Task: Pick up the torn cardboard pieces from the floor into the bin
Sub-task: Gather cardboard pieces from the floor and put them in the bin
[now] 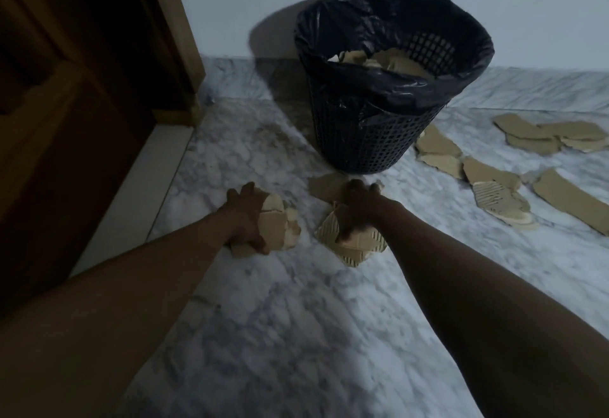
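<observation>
Our left hand (247, 216) clutched a cardboard bundle (275, 220) down at the floor (296, 318). Our right hand (359, 206) lay on a second stack (333, 236); we could not tell whether it gripped. The bin (362, 140), already holding scraps, stood just beyond both hands, and loose pieces (487, 173) lay right of the right hand.

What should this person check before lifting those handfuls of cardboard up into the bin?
1. Left hand grips its cardboard bundle: ok, fingers are curled round it.
2. Right hand has hold of the ribbed pile: cannot tell; it lies on top.
3. Bin upright with its mouth open: ok.
4. Room in the bin: ok, the cardboard inside sits below the rim.
5. All pieces collected: not ok, loose pieces lie to the right of the bin.
</observation>
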Demonstrator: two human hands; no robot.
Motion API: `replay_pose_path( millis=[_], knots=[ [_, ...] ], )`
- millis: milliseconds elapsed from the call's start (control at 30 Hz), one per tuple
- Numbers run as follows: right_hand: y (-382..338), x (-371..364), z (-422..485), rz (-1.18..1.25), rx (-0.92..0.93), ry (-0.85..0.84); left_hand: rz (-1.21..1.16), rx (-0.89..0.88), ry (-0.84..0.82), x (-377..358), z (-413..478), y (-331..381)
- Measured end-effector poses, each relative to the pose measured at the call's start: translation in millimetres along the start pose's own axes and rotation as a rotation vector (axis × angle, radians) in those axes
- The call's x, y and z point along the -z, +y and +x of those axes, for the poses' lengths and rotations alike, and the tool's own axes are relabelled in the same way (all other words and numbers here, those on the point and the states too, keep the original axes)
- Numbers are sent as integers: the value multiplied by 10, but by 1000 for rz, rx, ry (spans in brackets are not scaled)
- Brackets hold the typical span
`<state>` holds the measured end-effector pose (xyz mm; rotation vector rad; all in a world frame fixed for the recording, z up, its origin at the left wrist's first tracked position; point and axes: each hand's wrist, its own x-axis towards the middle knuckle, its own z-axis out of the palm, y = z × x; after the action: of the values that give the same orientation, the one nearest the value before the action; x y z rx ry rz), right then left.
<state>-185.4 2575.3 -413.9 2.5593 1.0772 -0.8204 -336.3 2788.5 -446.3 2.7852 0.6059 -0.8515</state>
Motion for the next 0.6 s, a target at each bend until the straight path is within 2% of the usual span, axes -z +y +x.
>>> replay_pose_path(
  millis=[67,167,333,400,467,600],
  knots=[
    [-10,-17,-33,99,-77,27,22,-7,-8,31,24,25],
    [-43,-53,-91,-30,-93,111,78,7,-4,105,13,89],
    [-134,-217,-166,11,-122,211,200,11,156,86,-148,199],
    [-148,-284,-222,81,-126,288,152,-18,234,35,-236,235],
    [-126,-329,-265,105,-114,332,8,-44,269,-20,-330,271],
    [-44,-407,-409,285,-180,229,-71,-4,332,-179,-482,350]
  ],
)
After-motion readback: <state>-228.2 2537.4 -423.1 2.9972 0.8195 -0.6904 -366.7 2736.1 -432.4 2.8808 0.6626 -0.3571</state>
